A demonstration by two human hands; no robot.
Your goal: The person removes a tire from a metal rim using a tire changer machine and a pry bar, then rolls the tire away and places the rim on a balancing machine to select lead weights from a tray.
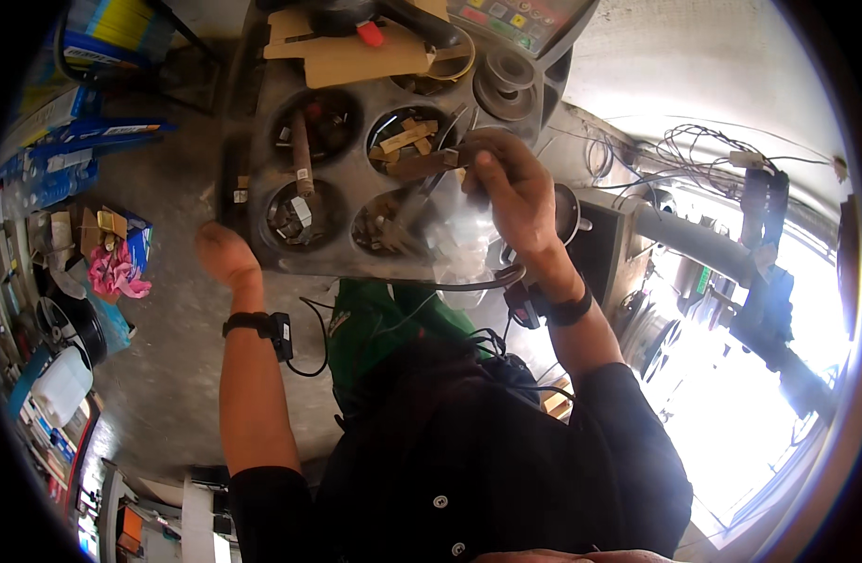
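Observation:
A grey metal tray with round wells (pixel 349 188) stands in front of me. My right hand (pixel 517 188) is closed over its right side, thumb and fingers pinching a dark brown flat bar (pixel 422 165). The bar points left over a well with loose yellowish blocks (pixel 408 138). Beside the tray's left edge hangs my left hand (pixel 227 255), its fingers curled away from view; whether it holds anything is hidden. Small metal pieces (pixel 295 218) fill the near left well, and a brown rod (pixel 302 155) leans over the wells there. More small pieces (pixel 386 225) lie in the near middle well.
Cardboard (pixel 351 61) and a dark tool with a red part (pixel 370 34) cover the tray's far side. A round metal stack (pixel 508 83) stands far right. Shelves with boxes and a pink cloth (pixel 118 272) line the left. Cables (pixel 694 155) hang at right.

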